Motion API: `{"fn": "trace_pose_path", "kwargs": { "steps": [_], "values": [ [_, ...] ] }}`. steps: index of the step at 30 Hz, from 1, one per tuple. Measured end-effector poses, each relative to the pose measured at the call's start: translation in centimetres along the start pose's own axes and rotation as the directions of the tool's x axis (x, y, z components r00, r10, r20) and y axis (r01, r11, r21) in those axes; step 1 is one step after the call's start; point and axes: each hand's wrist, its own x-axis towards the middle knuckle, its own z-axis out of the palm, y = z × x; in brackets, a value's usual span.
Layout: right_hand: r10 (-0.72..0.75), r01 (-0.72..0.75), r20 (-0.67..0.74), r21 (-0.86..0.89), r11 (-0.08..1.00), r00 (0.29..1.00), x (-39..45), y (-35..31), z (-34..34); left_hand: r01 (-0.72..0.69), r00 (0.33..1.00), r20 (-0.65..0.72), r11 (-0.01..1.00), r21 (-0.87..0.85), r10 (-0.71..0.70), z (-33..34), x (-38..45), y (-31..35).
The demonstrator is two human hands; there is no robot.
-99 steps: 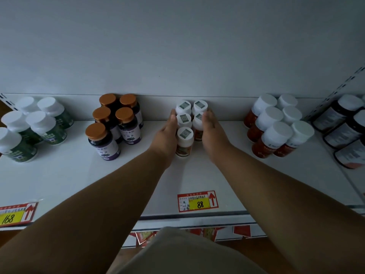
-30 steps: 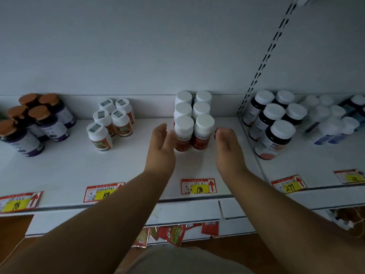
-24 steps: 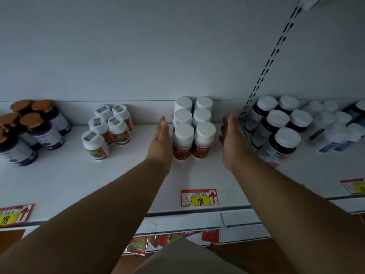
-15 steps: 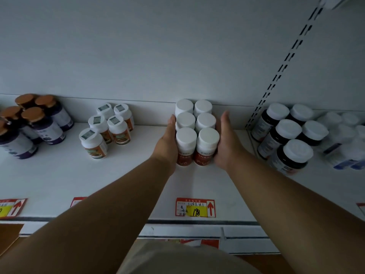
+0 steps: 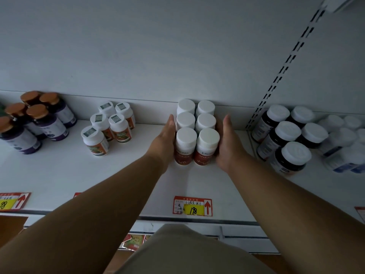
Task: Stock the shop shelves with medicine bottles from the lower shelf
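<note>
Six white-capped bottles with red labels (image 5: 196, 133), set two across and three deep on the white shelf (image 5: 65, 171), rearmost pair against the back lip, above a price tag marked 198 (image 5: 192, 206).

- Left hand (image 5: 165, 140): fingers straight and together, palm flat against the left side of the block; nothing gripped.
- Right hand (image 5: 227, 144): fingers straight, thumb up, palm flat against the right side of the block; nothing gripped. Both hands press the rows from opposite sides, apparently squaring them up.
- Five small bottles with stickered white caps (image 5: 109, 127): grouped to the left, well apart from the block, upright.
- Amber-capped dark bottles (image 5: 35, 119): far left, some cut off by the frame edge.
- White-capped dark bottles (image 5: 286, 137): right of the slotted upright (image 5: 284, 70), in the next bay, in rows.
- Pale bottles with blue labels (image 5: 347, 147): far right, blurred; count cannot be told.

Progress, as a judgement: this shelf looks stocked in every visible section, each group sitting behind a tag. The red-label block appears placed and is only being tidied. Plenty of bare shelf remains in front of each group, so more bottles may be due. The lower shelf that supplies them is hidden under the forearms and clothing, so what is left there cannot be told.
</note>
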Motion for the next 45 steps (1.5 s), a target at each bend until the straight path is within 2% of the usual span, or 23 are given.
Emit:
{"fn": "trace_pose_path", "kwargs": {
  "steps": [3,5,7,9,12,14,19,25,32,38,42,45],
  "values": [
    [-0.051,0.053,0.013,-0.18,0.982,0.999,-1.7,0.8,-1.5,-0.167,0.986,0.017,0.979,0.119,0.166,-2.1,-0.8,-1.1],
    [-0.093,0.118,0.089,-0.351,0.929,0.992,-3.2,1.5,-2.4,-0.231,0.973,0.071,0.93,0.286,0.22,-3.8,-1.6,-2.4],
    [-0.145,0.231,0.199,-0.531,0.815,0.969,-4.5,1.7,-2.7,-0.311,0.948,0.229,0.801,0.512,0.221,-4.9,-2.1,-3.3],
    [-0.163,0.29,0.255,-0.619,0.73,0.953,-4.6,1.9,-2.9,-0.409,0.909,0.352,0.641,0.65,0.223,-4.7,-2.2,-3.2],
    [-0.22,0.348,0.27,-0.712,0.61,0.938,-4.0,2.7,-2.8,-0.445,0.887,0.311,0.454,0.772,0.341,-3.5,-1.9,-3.0],
    [-0.256,0.379,0.28,-0.731,0.568,0.925,-3.7,3.0,-2.8,-0.42,0.886,0.267,0.412,0.808,0.379,-3.2,-1.7,-3.2],
    [-0.272,0.369,0.259,-0.763,0.53,0.927,-3.6,3.1,-2.7,-0.415,0.881,0.264,0.372,0.83,0.392,-3.2,-1.6,-3.4],
    [-0.261,0.352,0.248,-0.777,0.522,0.933,-3.6,3.1,-2.5,-0.414,0.884,0.253,0.405,0.815,0.393,-3.1,-2.1,-3.1],
    [-0.256,0.322,0.215,-0.791,0.52,0.942,-3.9,3.1,-2.3,-0.415,0.884,0.258,0.398,0.818,0.391,-3.3,-2.1,-3.2],
    [-0.23,0.289,0.188,-0.771,0.568,0.955,-5.7,2.7,-2.2,-0.353,0.903,0.183,0.428,0.832,0.389,-3.4,-3.2,-3.6],
    [-0.227,0.22,0.123,-0.851,0.477,0.966,-7.9,3.0,-3.3,-0.282,0.898,0.079,0.428,0.859,0.433,-3.7,-6.9,-4.6],
    [-0.262,0.248,0.133,-0.846,0.473,0.956,-10.1,3.2,-4.7,-0.309,0.865,0.082,0.396,0.865,0.495,-2.5,-10.7,-6.1]
  ]
}}
